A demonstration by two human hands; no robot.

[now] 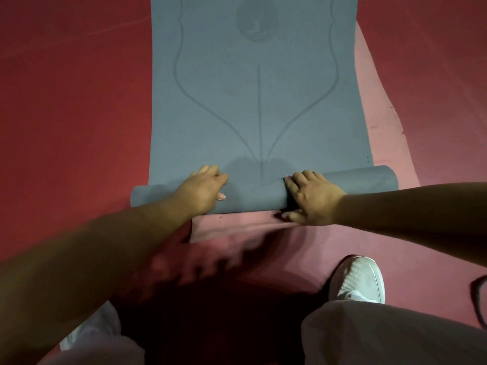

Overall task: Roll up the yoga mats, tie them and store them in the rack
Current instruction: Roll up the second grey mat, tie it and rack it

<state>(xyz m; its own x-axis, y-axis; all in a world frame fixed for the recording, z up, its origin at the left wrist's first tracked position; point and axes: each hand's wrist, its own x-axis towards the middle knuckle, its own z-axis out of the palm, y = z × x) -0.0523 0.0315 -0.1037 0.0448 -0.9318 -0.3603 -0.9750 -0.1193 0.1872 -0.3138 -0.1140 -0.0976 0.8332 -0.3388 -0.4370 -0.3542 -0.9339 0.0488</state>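
A grey-blue yoga mat [258, 101] with curved line markings lies flat, stretching away from me. Its near end is rolled into a thin tube [253, 196] that runs left to right. My left hand [203, 189] rests palm down on the left part of the roll, fingers over its top. My right hand [312, 197] grips the roll right of centre, thumb at its near edge. A pink mat [379, 106] lies under the grey one, showing along its right side and in front of the roll.
Red floor [73, 101] spreads on both sides. My white shoe [361, 279] and light trouser legs [395, 335] are at the bottom. A dark cord or strap [478, 299] lies at the right edge.
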